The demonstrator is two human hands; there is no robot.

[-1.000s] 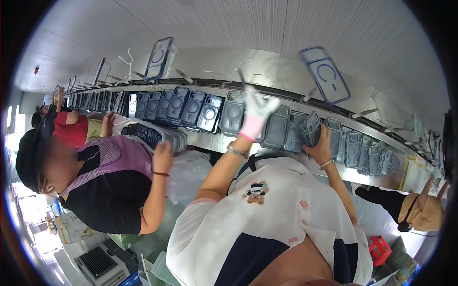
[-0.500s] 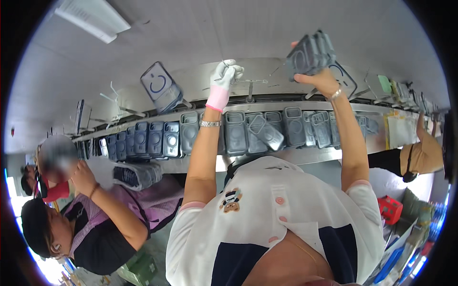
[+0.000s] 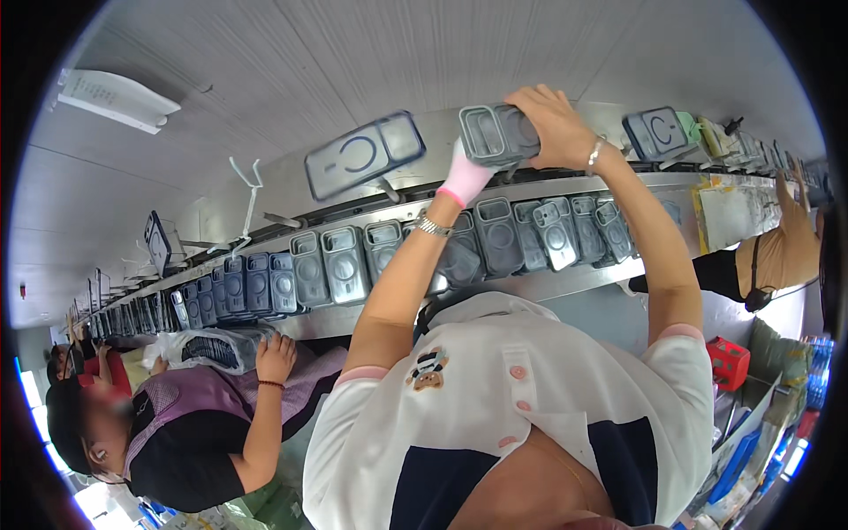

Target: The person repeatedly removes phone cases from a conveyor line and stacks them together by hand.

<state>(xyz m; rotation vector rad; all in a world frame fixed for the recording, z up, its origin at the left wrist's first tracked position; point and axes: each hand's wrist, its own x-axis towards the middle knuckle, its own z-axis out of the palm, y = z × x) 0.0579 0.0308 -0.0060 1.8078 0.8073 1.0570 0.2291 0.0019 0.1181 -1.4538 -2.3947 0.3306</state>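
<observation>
A: So, going left to right: a co-worker in a purple apron (image 3: 185, 415) sits low on the left with a hand on a bag of cases (image 3: 212, 347), then a long row of grey phone cases (image 3: 344, 263) runs along the metal conveyor rail (image 3: 565, 284).

B: And the hands?

A: Both are raised at the upper shelf. The left hand (image 3: 465, 175), in a white glove with a pink cuff, sits just under the stack of grey cases (image 3: 496, 134); its fingers are mostly hidden, so I can't tell how they close. The right hand (image 3: 555, 124) is bare, fingers wrapped over the stack's right end.

B: Which way does it lie?

A: Long axis roughly along the shelf, probably. A sample case on a hook (image 3: 364, 155) hangs just left, another (image 3: 658, 132) to the right.
</observation>
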